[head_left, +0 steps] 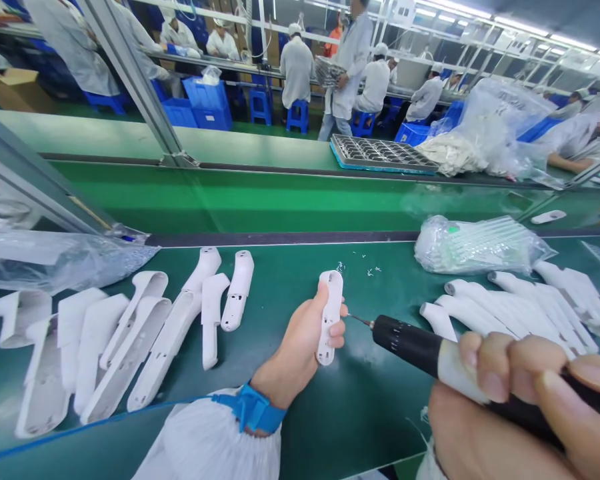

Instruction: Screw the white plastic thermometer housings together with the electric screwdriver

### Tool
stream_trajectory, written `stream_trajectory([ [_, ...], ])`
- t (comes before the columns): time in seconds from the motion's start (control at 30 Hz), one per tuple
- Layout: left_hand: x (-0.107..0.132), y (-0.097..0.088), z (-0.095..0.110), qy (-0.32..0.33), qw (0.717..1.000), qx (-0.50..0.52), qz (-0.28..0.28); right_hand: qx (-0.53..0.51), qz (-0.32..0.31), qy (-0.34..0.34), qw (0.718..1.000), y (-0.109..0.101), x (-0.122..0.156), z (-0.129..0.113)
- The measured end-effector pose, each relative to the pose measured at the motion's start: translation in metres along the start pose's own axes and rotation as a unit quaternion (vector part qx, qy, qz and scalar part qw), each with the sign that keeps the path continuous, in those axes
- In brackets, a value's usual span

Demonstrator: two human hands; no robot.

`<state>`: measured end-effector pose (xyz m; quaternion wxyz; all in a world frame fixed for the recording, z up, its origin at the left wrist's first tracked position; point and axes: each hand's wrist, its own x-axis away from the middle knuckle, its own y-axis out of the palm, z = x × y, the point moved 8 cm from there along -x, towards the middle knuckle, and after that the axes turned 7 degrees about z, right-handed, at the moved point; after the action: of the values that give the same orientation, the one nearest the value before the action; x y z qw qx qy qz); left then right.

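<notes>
My left hand (305, 331), with a blue wrist strap (260, 410) on the wrist, is closed around a white plastic housing (332, 313) held upright above the green table. In my right hand (510, 407) is a black-and-white electric screwdriver (410, 340). Its thin bit (361, 321) points left, its tip close to the fingers on the housing's right side; whether it touches cannot be made out. Tiny screws (373, 271) lie scattered on the table just beyond the housing. Left of my left hand lie white housing pieces (237, 290), some open-sided.
More white housings (510, 310) are lined up at the right, below a clear bag of parts (483, 245). Another plastic bag (55, 257) lies at the left. A metal post (137, 80) rises from a green ledge, which bears a metal tray (380, 155). People in white coats work beyond.
</notes>
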<state>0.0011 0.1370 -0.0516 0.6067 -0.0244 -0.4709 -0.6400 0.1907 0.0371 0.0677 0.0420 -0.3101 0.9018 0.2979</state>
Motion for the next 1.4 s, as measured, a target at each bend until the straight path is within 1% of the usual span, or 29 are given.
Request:
stream_trajectory([
  [0.07,0.001,0.001,-0.005,-0.013,1.000,-0.005,-0.011,0.022,-0.046,-0.052,0.997,0.021,0.009,-0.005],
  [0.1,0.002,0.002,-0.006,-0.018,1.000,-0.005,-0.017,0.027,-0.058,-0.067,0.996,0.029,0.013,-0.005],
  [0.17,0.004,0.004,-0.007,-0.022,0.999,-0.005,-0.026,0.028,-0.060,-0.064,0.996,0.037,0.019,-0.003],
  [0.27,0.007,0.006,-0.008,-0.026,0.999,-0.010,-0.036,0.021,-0.056,-0.042,0.997,0.041,0.023,0.001],
  [0.33,0.007,0.006,-0.008,-0.026,0.999,-0.011,-0.038,0.019,-0.057,-0.040,0.997,0.042,0.025,0.000],
  [0.47,0.006,0.006,-0.010,-0.021,0.999,-0.006,-0.035,0.029,-0.028,-0.013,0.999,0.041,0.028,0.003],
  [0.53,0.006,0.006,-0.012,-0.022,0.999,-0.008,-0.031,0.030,-0.022,-0.019,0.999,0.042,0.030,0.002],
  [0.6,0.007,0.006,-0.014,-0.020,0.999,-0.007,-0.025,0.026,-0.056,-0.054,0.997,0.048,0.032,-0.003],
  [0.7,0.008,0.006,-0.016,-0.012,1.000,-0.004,-0.014,0.042,-0.139,-0.084,0.986,0.064,0.033,-0.009],
  [0.73,0.009,0.007,-0.016,-0.013,1.000,-0.002,-0.013,0.044,-0.158,-0.093,0.982,0.069,0.033,-0.011],
  [0.77,0.009,0.007,-0.017,-0.017,1.000,-0.001,-0.014,0.046,-0.165,-0.097,0.981,0.072,0.033,-0.013],
  [0.9,0.011,0.009,-0.018,-0.029,0.999,-0.006,-0.016,0.035,-0.145,-0.108,0.983,0.074,0.032,-0.016],
  [1.0,0.012,0.009,-0.016,-0.018,0.999,-0.030,-0.011,0.024,-0.126,-0.103,0.986,0.067,0.035,-0.012],
  [1.07,0.013,0.009,-0.012,-0.005,0.998,-0.066,-0.020,0.011,-0.092,-0.071,0.993,0.058,0.033,-0.004],
  [1.13,0.012,0.006,-0.007,0.007,0.990,-0.135,-0.027,-0.006,-0.046,-0.033,0.998,0.048,0.026,0.008],
  [1.17,0.011,0.001,-0.001,0.026,0.982,-0.185,-0.016,-0.016,-0.021,-0.023,0.999,0.043,0.021,0.014],
  [1.2,0.009,-0.005,0.009,0.063,0.968,-0.242,0.008,-0.027,0.003,-0.023,0.999,0.039,0.015,0.018],
  [1.23,0.007,-0.013,0.022,0.117,0.944,-0.304,0.048,-0.035,0.028,-0.030,0.999,0.036,0.007,0.023],
  [1.27,0.007,-0.022,0.037,0.182,0.908,-0.364,0.100,-0.038,0.053,-0.040,0.997,0.033,0.000,0.028],
  [1.3,0.009,-0.029,0.053,0.247,0.860,-0.418,0.157,-0.036,0.070,-0.046,0.996,0.031,-0.007,0.034],
  [1.33,0.011,-0.036,0.064,0.299,0.808,-0.464,0.207,-0.034,0.082,-0.048,0.995,0.031,-0.013,0.041],
  [1.37,0.011,-0.041,0.071,0.332,0.761,-0.499,0.247,-0.032,0.091,-0.049,0.994,0.031,-0.019,0.047],
  [1.4,0.011,-0.046,0.075,0.348,0.725,-0.525,0.278,-0.031,0.095,-0.046,0.994,0.032,-0.023,0.054],
])
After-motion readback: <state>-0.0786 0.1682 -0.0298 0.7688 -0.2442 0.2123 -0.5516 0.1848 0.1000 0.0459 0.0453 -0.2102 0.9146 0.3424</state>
